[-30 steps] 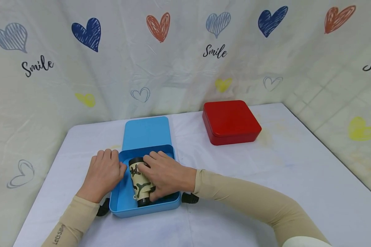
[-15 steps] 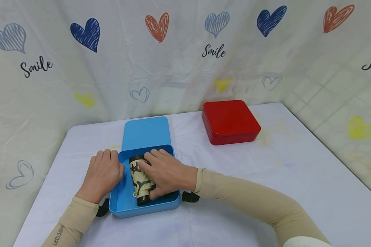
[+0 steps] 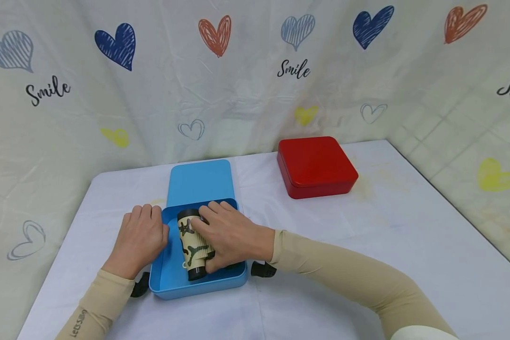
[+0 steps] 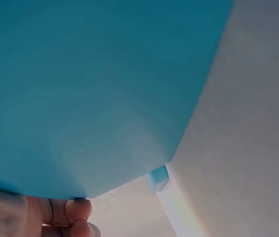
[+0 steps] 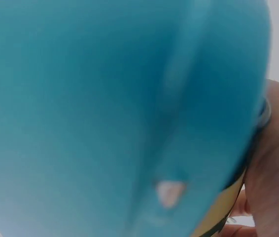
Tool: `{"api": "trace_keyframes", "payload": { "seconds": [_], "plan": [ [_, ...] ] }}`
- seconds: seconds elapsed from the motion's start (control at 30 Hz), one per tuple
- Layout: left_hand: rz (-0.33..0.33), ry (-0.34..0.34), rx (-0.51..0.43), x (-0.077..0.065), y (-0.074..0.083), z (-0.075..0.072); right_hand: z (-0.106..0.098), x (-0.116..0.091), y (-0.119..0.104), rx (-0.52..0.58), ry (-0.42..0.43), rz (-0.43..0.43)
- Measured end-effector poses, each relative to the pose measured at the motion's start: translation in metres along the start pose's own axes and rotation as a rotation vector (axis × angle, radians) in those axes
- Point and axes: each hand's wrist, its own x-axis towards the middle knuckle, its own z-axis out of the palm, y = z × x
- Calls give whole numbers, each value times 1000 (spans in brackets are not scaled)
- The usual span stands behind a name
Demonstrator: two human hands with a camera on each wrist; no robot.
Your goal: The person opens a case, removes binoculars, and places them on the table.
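Observation:
My right hand (image 3: 233, 234) grips camouflage-patterned binoculars (image 3: 192, 245) with black ends. They are at the open blue box (image 3: 199, 284), over its inside; whether they touch its floor I cannot tell. The hand hides their right side. In the right wrist view, the blurred blue box wall (image 5: 80, 98) covers most of the picture, with a strip of the binoculars (image 5: 218, 212) beside the hand. My left hand (image 3: 141, 240) holds the box's left wall with curled fingers. Those fingers (image 4: 78, 211) show against the blue wall (image 4: 90, 108) in the left wrist view.
The blue lid (image 3: 201, 182) lies open behind the box. A closed red box (image 3: 316, 166) sits at the back right of the white-covered table (image 3: 323, 297). A curtain (image 3: 246, 94) with printed hearts hangs behind the table.
The right hand and the binoculars have shifted slightly up and away from the box's front wall. The left hand keeps its place at the box's left side.

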Motion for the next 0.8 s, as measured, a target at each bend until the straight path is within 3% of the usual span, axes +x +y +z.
{"api": "trace_keyframes", "payload": {
  "seconds": [0.27, 0.53, 0.8],
  "plan": [
    [-10, -37, -6, 1, 0, -2, -6, -3, 1, 11, 12, 6],
    [-39, -116, -3, 3, -2, -4, -12, -7, 4, 13, 44, 12],
    [-40, -119, 0, 2, -1, -3, -19, -12, 6, 28, 49, 29]
  ]
}}
